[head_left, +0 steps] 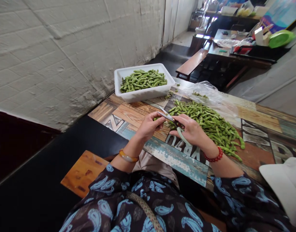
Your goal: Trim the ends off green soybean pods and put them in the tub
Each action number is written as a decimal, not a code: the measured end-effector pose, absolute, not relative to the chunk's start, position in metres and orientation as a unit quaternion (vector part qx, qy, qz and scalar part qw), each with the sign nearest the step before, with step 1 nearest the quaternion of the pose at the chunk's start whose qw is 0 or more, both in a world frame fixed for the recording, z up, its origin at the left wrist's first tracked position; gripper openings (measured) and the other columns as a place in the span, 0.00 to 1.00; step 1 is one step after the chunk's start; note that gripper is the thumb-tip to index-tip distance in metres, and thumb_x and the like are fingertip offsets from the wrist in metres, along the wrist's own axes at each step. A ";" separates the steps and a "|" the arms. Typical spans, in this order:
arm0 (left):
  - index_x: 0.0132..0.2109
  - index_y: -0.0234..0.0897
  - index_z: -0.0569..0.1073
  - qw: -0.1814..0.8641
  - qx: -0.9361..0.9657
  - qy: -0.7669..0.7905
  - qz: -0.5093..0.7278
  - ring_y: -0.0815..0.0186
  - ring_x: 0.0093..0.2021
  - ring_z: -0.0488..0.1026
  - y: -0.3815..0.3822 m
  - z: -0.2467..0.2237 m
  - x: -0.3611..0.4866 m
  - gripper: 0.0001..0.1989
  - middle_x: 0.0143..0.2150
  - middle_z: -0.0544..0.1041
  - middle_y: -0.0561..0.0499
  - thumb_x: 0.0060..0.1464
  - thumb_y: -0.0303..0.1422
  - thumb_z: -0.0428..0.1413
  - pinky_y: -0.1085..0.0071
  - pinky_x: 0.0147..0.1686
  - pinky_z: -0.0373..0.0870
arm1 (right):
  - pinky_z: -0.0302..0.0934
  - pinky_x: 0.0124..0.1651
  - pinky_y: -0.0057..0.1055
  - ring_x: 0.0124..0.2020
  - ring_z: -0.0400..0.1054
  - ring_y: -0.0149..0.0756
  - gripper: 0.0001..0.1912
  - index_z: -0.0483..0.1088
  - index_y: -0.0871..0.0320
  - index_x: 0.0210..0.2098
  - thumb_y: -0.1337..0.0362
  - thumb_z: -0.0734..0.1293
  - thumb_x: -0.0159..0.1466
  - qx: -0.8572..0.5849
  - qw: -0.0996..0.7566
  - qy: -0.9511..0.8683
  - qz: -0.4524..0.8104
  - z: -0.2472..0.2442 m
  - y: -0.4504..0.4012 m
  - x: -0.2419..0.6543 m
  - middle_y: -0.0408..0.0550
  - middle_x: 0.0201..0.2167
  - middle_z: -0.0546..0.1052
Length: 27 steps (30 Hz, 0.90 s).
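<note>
My right hand [190, 129] grips a pair of scissors [167, 116] by pale handles, the blades parted and pointing left. Close to the blades, my left hand [149, 126] pinches a green pod [156, 119], mostly hidden by the fingers; it looks like a soybean pod. Beside and beyond my right hand spreads a heap of green soybean pods [213, 124] on the patterned table [135, 112]. Farther back at the left, a white plastic tub [140, 95] holds many more pods.
A clear plastic bag [206, 90] lies behind the heap, with small green scraps [169, 95] near the tub. A wooden stool [84, 174] is at lower left, something white [285, 183] at right. Beyond are a bench [193, 61] and a cluttered table [244, 54]. A pale wall [66, 48] runs along the left.
</note>
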<state>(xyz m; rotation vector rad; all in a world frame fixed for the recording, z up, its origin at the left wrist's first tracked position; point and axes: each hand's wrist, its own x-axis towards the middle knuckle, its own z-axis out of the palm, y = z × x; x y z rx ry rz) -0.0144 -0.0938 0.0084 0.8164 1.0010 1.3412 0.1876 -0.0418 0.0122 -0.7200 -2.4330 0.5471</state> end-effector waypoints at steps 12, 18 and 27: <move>0.33 0.32 0.75 0.549 0.388 0.464 0.577 0.79 0.20 0.58 -0.096 0.010 -0.014 0.15 0.23 0.67 0.57 0.43 0.38 0.69 0.78 0.21 0.51 | 0.66 0.38 0.35 0.33 0.68 0.38 0.23 0.70 0.57 0.55 0.51 0.68 0.65 -0.269 0.256 -0.908 0.193 0.009 -0.044 0.187 0.50 0.36 0.73; 0.33 0.35 0.68 0.571 0.348 0.461 0.584 0.78 0.18 0.58 -0.097 0.012 -0.016 0.19 0.21 0.65 0.60 0.41 0.38 0.69 0.79 0.18 0.48 | 0.67 0.42 0.38 0.38 0.71 0.43 0.20 0.71 0.56 0.52 0.52 0.69 0.65 -0.278 0.274 -0.900 0.195 0.005 -0.042 0.185 0.52 0.37 0.76; 0.38 0.34 0.70 0.603 0.280 0.411 0.623 0.78 0.19 0.62 -0.096 0.015 -0.020 0.20 0.28 0.74 0.55 0.39 0.35 0.68 0.80 0.15 0.45 | 0.68 0.42 0.40 0.38 0.70 0.43 0.25 0.69 0.57 0.54 0.51 0.71 0.63 -0.259 0.318 -0.894 0.180 0.005 -0.042 0.184 0.53 0.39 0.74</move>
